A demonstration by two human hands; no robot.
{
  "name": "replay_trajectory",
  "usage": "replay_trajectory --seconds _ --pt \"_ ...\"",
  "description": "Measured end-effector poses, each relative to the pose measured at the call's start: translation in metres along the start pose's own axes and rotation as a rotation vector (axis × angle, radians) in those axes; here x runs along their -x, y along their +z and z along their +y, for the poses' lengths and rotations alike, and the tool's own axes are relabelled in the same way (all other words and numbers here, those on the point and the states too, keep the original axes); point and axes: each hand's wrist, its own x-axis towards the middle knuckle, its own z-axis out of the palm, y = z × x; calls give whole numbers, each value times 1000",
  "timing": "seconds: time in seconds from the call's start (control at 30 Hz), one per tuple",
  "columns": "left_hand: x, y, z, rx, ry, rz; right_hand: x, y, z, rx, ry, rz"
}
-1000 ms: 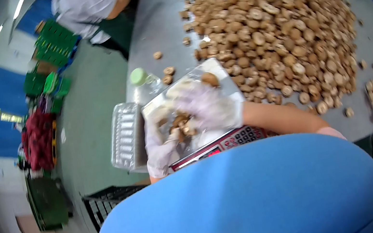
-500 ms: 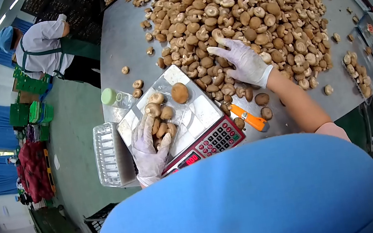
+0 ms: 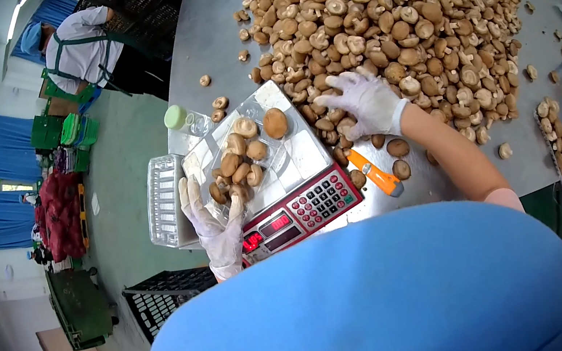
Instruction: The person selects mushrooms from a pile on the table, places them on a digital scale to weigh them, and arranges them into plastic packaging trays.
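A clear plastic tray (image 3: 291,146) with several brown mushrooms (image 3: 243,159) sits on an electronic scale (image 3: 301,210) with a red display. My gloved left hand (image 3: 211,219) rests at the tray's near left edge, fingers spread, touching the mushrooms there. My gloved right hand (image 3: 364,100) lies palm down on the near edge of a large mushroom pile (image 3: 381,20) covering the steel table (image 3: 208,40); what is under its fingers is hidden.
An orange utility knife (image 3: 377,176) lies beside the scale. A stack of empty clear trays (image 3: 166,201) sits left of it, with a green-capped bottle (image 3: 182,120) behind. Another person (image 3: 88,48) in an apron works at the far left. A black crate (image 3: 161,301) stands below.
My right hand left the tray a second ago, reached to the pile, and has since drawn slightly nearer. My left hand stays at the tray's edge. The view steadied.
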Motion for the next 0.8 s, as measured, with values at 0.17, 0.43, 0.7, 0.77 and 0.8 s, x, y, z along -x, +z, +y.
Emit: replay_trajectory --seconds 0.17,0.43,0.7,0.77,0.8 --pt "9 10 11 382 -199 34 -24 13 0 112 -57 -172" --pt "19 8 18 387 -122 0 7 -8 16 144 -47 -164" --pt "23 11 3 356 -86 2 -7 5 -12 79 -61 -100" --pt "21 12 1 303 -52 2 -13 6 -22 -23 -110 -178" --pt "21 12 0 248 -20 1 -16 8 -25 -23 -109 -179"
